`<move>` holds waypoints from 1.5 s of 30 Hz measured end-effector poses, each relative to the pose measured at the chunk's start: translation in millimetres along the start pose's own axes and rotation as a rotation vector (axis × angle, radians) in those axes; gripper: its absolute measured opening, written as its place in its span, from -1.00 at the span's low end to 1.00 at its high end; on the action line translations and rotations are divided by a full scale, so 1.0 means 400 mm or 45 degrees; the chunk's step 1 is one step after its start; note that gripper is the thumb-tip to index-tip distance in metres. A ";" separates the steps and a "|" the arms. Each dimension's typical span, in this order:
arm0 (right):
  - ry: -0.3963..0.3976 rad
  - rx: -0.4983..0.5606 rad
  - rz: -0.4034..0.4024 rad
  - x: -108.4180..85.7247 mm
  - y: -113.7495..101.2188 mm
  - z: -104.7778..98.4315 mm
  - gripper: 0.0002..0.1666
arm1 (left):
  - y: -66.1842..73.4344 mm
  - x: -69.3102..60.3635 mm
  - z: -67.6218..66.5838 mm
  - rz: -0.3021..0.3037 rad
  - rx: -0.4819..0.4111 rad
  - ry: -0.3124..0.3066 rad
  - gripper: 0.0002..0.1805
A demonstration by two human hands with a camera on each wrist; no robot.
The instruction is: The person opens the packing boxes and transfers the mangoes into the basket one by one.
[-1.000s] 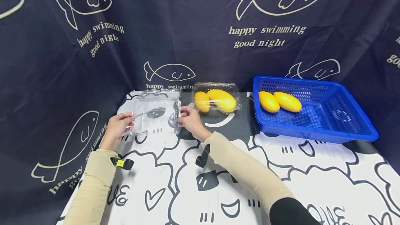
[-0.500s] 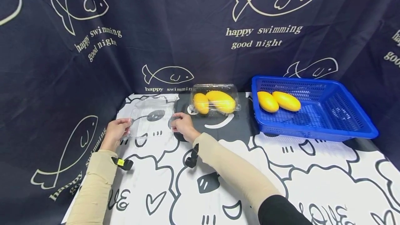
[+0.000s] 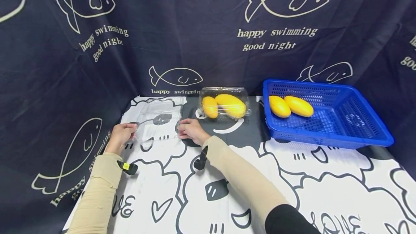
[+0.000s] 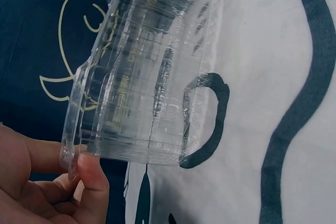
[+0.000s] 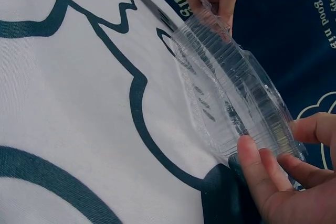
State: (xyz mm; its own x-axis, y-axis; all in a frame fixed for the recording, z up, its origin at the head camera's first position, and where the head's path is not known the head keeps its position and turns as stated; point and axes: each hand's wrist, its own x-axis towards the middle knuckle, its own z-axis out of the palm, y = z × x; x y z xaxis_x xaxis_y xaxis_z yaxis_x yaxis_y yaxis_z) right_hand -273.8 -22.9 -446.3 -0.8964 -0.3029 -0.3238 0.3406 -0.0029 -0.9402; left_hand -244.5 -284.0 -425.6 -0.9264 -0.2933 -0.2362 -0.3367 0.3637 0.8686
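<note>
A clear plastic clamshell container (image 3: 158, 128) rests on the patterned cloth at the left, its lid seemingly tipped back toward the wall. My left hand (image 3: 121, 135) pinches the container's left rim between thumb and finger; the left wrist view shows this grip at a corner of the ribbed clear wall (image 4: 139, 93). At the other end, my right hand (image 3: 192, 131) holds the right side, with fingers on both faces of the rim in the right wrist view. Nothing is visible inside it. Just right stands a second clear clamshell (image 3: 223, 91), closed over two yellow mangoes (image 3: 230, 105).
A blue perforated basket (image 3: 331, 141) stands at the back right, with two yellow mangoes (image 3: 299, 106) at its left end. A dark fish-print curtain (image 3: 182, 28) hangs behind and along the left side. White cloth with black drawings (image 3: 253, 198) covers the table.
The container has come down and slightly toward me onto the cloth, and both hands have moved with it. My right hand has shifted a little left. The basket and filled clamshell stay put.
</note>
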 end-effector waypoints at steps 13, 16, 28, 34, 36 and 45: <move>0.006 -0.055 -0.007 -0.005 0.013 -0.002 -0.55 | -0.010 -0.005 0.008 -0.007 -0.038 0.011 -0.62; 0.003 -0.112 0.000 -0.002 0.015 -0.010 -0.55 | -0.009 -0.007 0.013 0.005 -0.047 0.030 -0.64; 0.029 -0.382 -0.062 -0.017 0.005 -0.021 -0.64 | 0.010 -0.024 0.017 0.065 0.154 0.177 -0.70; 0.035 -0.480 -0.095 -0.021 0.004 -0.022 -0.66 | 0.011 -0.028 0.010 0.064 0.234 0.212 -0.70; 0.023 -0.495 -0.093 -0.022 0.003 -0.023 -0.66 | 0.012 -0.033 0.008 0.057 0.238 0.223 -0.69; 0.014 -0.568 -0.127 -0.028 -0.041 -0.039 -0.65 | 0.019 -0.046 -0.003 0.107 0.404 0.326 -0.66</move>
State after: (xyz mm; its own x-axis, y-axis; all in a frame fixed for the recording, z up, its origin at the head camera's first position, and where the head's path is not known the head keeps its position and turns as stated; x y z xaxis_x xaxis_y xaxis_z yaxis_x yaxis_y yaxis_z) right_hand -273.9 -4.6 -429.1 -0.9223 -0.3119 -0.2283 0.0991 0.3801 -0.9196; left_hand -230.0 -276.8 -414.3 -0.8945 -0.4466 -0.0192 -0.3338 0.6388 0.6932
